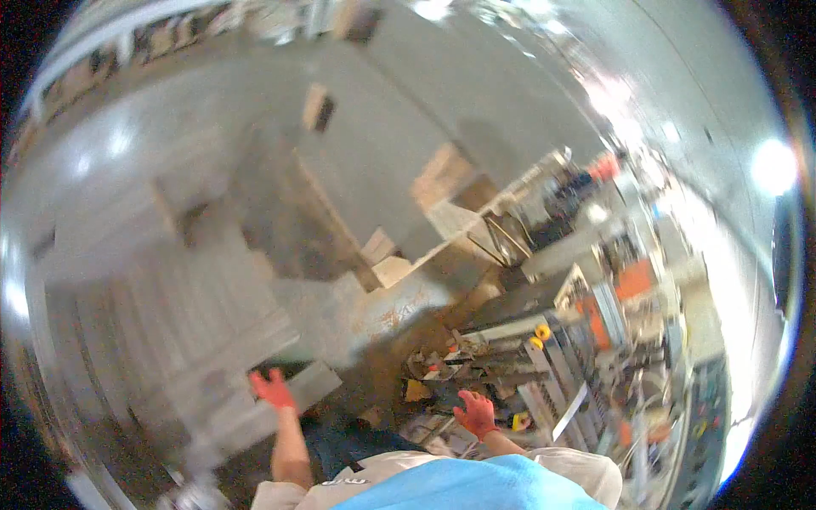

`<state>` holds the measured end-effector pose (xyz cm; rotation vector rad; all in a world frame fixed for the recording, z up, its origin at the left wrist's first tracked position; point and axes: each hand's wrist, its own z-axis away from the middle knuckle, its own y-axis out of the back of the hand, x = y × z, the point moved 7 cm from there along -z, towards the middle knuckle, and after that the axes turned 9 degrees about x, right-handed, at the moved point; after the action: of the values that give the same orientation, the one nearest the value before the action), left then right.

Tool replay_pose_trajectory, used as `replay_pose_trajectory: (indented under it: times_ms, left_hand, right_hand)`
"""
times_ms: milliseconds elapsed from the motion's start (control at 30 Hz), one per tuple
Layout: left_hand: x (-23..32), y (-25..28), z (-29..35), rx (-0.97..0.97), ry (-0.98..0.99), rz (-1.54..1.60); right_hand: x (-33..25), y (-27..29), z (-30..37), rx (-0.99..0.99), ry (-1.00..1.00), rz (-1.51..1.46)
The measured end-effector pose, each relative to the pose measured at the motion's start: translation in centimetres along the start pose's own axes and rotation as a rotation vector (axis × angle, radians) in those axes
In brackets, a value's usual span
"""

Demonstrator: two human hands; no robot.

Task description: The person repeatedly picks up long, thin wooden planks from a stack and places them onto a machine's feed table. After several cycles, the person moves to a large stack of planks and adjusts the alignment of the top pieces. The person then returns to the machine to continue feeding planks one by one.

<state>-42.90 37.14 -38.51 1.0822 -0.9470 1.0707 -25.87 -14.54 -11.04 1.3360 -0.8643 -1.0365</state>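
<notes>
Red gloves cover both of my hands. My left hand (272,388) is open, its fingers apart, beside the near corner of a stack of long grey boards or panels (183,331); whether it touches them I cannot tell. A pale grey block-like piece (310,389) lies just to the right of that hand. My right hand (476,414) hangs open over a heap of scrap and offcuts (438,370), with nothing visible in it. Close by on its right are several long metal strips (569,412). Motion smears much of the picture.
Beyond the floor patch stands a large grey-topped table (374,144) with wooden blocks (442,174) on it. At the right, a crowded bench holds orange parts (633,279) and yellow round pieces (540,336). A dark panel with buttons (704,421) stands at the far right.
</notes>
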Motion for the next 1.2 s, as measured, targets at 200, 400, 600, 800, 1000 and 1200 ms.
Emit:
replay_pose_trajectory:
  times_ms: [200, 400, 600, 800, 1000, 1200]
  left_hand:
    - [26.6, -28.0, 20.1, -0.75, -0.284, 0.247]
    - [61.2, -41.5, 38.5, -0.832, -1.007, 0.519]
    - [77.7, -56.4, 47.7, -0.525, -1.142, 0.303]
    - [78.8, -63.5, 46.2, -0.434, -0.976, 0.22]
    - [79.4, -63.3, 41.7, -0.737, -0.452, 0.543]
    - [73.5, -52.6, 51.4, -1.463, 0.207, 0.729]
  right_hand:
    - [3.1, -2.2, 7.1, 0.22, -0.226, -0.434]
    - [8.8, -9.2, 15.5, 0.259, -0.563, -0.907]
    - [17.3, -29.8, 20.6, -0.042, -0.911, -0.791]
    - [20.8, -20.9, 18.7, 0.032, -0.886, -0.932]
    - [21.0, -17.6, 16.3, 0.073, -0.839, -1.042]
    - [20.0, -15.8, 16.2, 0.182, -0.812, -1.235]
